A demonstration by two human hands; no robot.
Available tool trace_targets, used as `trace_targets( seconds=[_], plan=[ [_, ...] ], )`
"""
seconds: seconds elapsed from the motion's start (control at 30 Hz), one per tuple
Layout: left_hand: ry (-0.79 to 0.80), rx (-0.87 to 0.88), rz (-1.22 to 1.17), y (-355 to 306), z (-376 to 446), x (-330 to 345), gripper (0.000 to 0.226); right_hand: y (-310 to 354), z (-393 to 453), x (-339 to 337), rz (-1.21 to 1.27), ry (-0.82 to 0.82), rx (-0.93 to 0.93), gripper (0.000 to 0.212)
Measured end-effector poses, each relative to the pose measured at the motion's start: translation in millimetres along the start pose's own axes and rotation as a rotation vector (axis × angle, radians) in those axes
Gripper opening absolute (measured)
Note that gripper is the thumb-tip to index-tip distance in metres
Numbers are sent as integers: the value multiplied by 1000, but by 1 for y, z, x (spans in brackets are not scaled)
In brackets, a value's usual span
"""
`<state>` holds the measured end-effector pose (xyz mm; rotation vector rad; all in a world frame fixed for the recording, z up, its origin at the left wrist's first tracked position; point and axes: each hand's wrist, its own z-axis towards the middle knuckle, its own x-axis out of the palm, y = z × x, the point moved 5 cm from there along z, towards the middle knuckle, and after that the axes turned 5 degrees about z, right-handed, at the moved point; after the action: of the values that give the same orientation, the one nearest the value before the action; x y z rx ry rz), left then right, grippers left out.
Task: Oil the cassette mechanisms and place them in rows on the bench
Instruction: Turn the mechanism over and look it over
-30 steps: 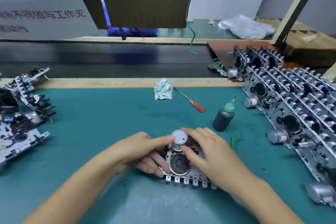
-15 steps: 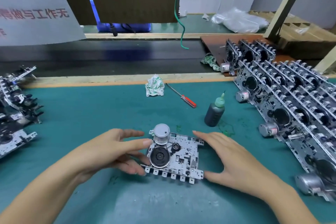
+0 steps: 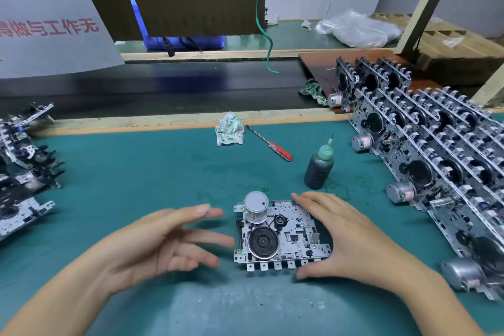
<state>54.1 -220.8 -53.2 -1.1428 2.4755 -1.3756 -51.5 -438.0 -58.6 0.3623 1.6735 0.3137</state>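
Observation:
A cassette mechanism lies flat on the teal bench mat, its silver motor can and black flywheel facing up. My right hand curves round its right side, fingertips at the far edge and thumb at the near edge. My left hand hovers just left of it with fingers spread and motion-blurred, holding nothing. A dark oil bottle with a green nozzle stands upright behind the mechanism. Rows of mechanisms stand on edge along the right.
A red-handled screwdriver and a crumpled rag lie near the mat's far edge. Several more mechanisms are heaped at the left. A black conveyor belt runs behind the bench. A green wire hangs above it.
Both hands came off the motor can and opened outward. My right hand then closed in around the mechanism's right side, while my left hand drew back slightly to the left.

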Motion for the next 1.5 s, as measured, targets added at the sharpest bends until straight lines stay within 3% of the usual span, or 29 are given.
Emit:
trace_targets(
  seconds=[0.1, 0.2, 0.3, 0.73, 1.17, 1.5],
  plan=[
    [-237, 382, 621, -17, 8, 3, 102, -1, 1, -1, 73, -4, 5, 113],
    [-77, 554, 1063, -10, 25, 31, 121, -4, 0, 1, 134, -28, 8, 111],
    [-31, 630, 1228, -1, 38, 39, 123, -5, -1, 3, 170, -44, 16, 109],
    [-75, 730, 1306, -3, 41, 38, 118, -11, -3, 8, 242, -94, 19, 102],
    [-243, 775, 1363, 1, 41, 48, 114, -11, -3, 9, 219, -87, 2, 100],
    [-175, 764, 1138, 8, 43, 37, 119, -12, -4, 10, 251, -94, 4, 106]
  ],
)
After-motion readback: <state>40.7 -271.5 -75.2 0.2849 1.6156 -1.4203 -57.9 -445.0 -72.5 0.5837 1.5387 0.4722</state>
